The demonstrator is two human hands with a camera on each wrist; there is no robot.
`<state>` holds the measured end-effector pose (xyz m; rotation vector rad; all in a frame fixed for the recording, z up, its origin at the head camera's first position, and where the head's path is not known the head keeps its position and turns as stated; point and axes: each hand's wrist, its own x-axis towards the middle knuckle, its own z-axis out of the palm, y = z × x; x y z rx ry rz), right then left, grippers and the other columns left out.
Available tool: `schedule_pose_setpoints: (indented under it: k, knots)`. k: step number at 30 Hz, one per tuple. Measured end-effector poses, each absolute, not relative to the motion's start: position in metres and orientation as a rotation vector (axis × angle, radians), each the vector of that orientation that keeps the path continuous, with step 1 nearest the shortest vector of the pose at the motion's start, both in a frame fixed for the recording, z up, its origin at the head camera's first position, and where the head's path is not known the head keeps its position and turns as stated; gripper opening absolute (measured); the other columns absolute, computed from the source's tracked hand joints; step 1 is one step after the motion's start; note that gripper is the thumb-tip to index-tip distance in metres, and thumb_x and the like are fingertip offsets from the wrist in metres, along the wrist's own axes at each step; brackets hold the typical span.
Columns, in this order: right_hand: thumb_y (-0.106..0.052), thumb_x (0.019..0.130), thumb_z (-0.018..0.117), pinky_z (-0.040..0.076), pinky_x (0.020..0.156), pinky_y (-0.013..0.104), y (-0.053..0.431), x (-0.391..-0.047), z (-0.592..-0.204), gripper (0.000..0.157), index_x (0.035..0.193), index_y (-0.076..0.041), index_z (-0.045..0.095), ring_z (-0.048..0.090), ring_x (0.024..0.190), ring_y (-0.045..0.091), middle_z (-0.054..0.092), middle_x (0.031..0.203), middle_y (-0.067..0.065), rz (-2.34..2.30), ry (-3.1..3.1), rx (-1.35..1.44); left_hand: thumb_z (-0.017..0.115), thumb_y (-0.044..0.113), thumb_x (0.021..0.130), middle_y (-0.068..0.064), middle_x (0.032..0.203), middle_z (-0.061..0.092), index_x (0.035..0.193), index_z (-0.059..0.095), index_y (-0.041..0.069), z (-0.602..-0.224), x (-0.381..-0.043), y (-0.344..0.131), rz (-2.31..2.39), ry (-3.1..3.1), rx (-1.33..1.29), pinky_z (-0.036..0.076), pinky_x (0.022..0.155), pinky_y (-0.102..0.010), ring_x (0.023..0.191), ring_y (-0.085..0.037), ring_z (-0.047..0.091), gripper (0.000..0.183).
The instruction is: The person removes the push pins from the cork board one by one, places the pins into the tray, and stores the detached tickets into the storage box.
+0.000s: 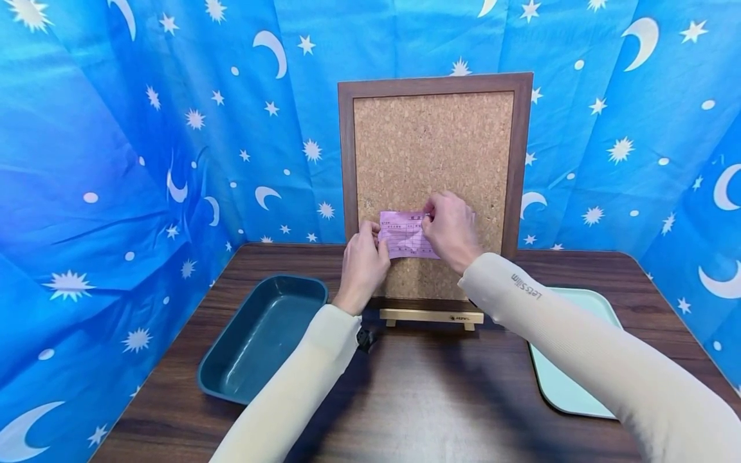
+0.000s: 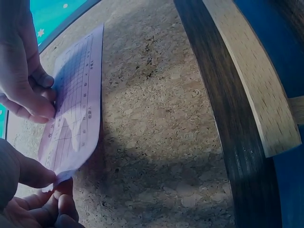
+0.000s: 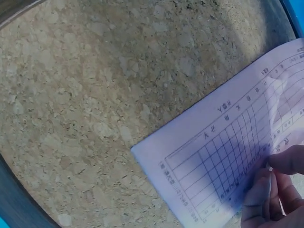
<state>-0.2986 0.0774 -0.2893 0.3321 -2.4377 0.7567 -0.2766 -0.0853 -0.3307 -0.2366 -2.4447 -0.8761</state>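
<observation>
A pink printed paper slip (image 1: 399,241) with a ruled form lies against the lower part of a framed cork board (image 1: 434,148). My left hand (image 1: 363,265) pinches the slip's left end between thumb and fingers; in the left wrist view the slip (image 2: 78,102) bows off the cork near that grip. At its top edge, around the middle, my right hand (image 1: 451,230) pinches a small pin-like thing against the paper. The fingertips (image 3: 287,161) mostly hide it in the right wrist view. The slip's free corner lies near the cork there.
The board stands on a small wooden easel (image 1: 431,316) on a dark wood table (image 1: 399,399). A deep teal tray (image 1: 260,341) is at the left, a pale mint tray (image 1: 570,379) at the right, partly under my right sleeve. A blue star-and-moon cloth (image 1: 312,148) hangs behind.
</observation>
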Motion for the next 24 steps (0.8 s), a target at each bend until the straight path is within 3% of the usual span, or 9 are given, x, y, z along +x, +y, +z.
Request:
schedule_pose_setpoints:
  k: [10,24]
  knots:
    - [-0.002,0.074,0.066,0.046,0.073,0.042,0.0739,-0.298,-0.2857,0.006,0.078,-0.006,0.068,0.06,0.078,0.028,0.062,0.08,0.007,0.71,-2.453,0.302,0.054,0.007,0.093,-0.011,0.086,0.062,0.102,0.056,0.003,-0.3275,-0.2738,-0.0857,-0.9,-2.452,-0.248,0.046,0.066,-0.038,0.075,-0.023,0.057,0.011]
    - [-0.005,0.074,0.067,0.048,0.07,0.045,0.0721,-0.2986,-0.2835,0.005,0.078,-0.007,0.069,0.062,0.075,0.03,0.066,0.079,0.009,0.658,-2.485,0.259,0.058,0.007,0.089,-0.002,0.071,0.059,0.095,0.057,0.005,-0.3273,-0.2723,-0.0879,-0.926,-2.416,-0.316,0.044,0.057,-0.032,0.061,-0.017,0.055,0.006]
